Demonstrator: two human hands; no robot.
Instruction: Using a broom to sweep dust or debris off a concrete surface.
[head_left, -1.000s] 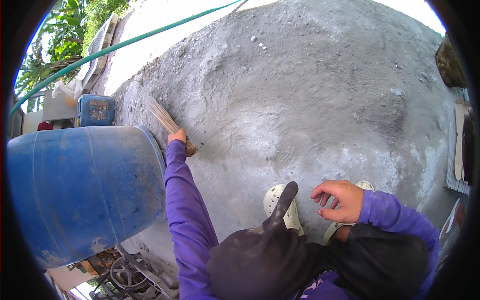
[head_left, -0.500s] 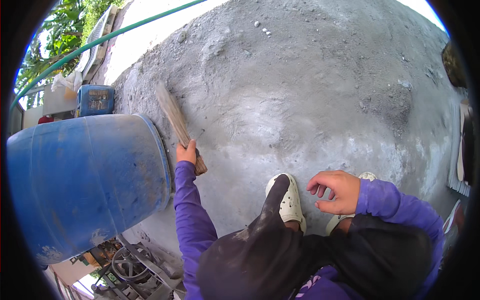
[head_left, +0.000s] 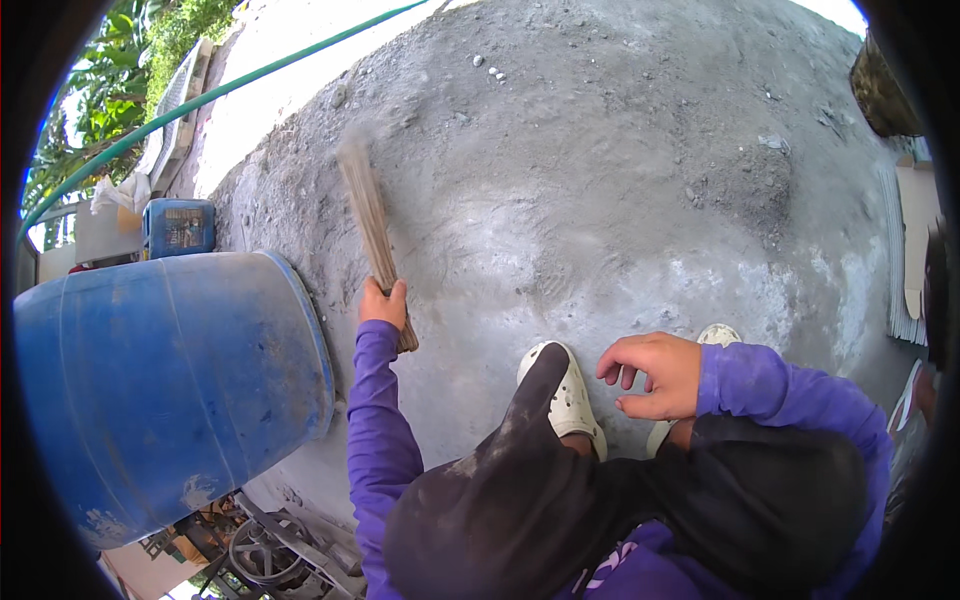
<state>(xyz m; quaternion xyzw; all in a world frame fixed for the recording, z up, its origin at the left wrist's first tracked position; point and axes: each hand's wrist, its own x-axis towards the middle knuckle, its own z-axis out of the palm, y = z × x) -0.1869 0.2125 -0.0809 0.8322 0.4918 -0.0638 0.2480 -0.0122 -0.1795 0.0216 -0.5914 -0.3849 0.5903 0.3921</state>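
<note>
My left hand is wrapped round the lower end of a stick broom, a bundle of thin brown sticks. Its far end is blurred by motion over the dusty grey ground. Whether the tips touch the ground I cannot tell. My right hand holds nothing; its fingers are curved and apart, above my right shoe and near my knee. Both my sleeves are purple.
A large blue drum lies on its side at left, with a blue jerrycan beyond it. A green hose crosses the far left. A wheeled metal frame stands near left. My pale clogs are on the ground.
The broom's far end has swung a little to the right with my left hand. My right hand keeps its curved shape. The whole view has shifted slightly.
</note>
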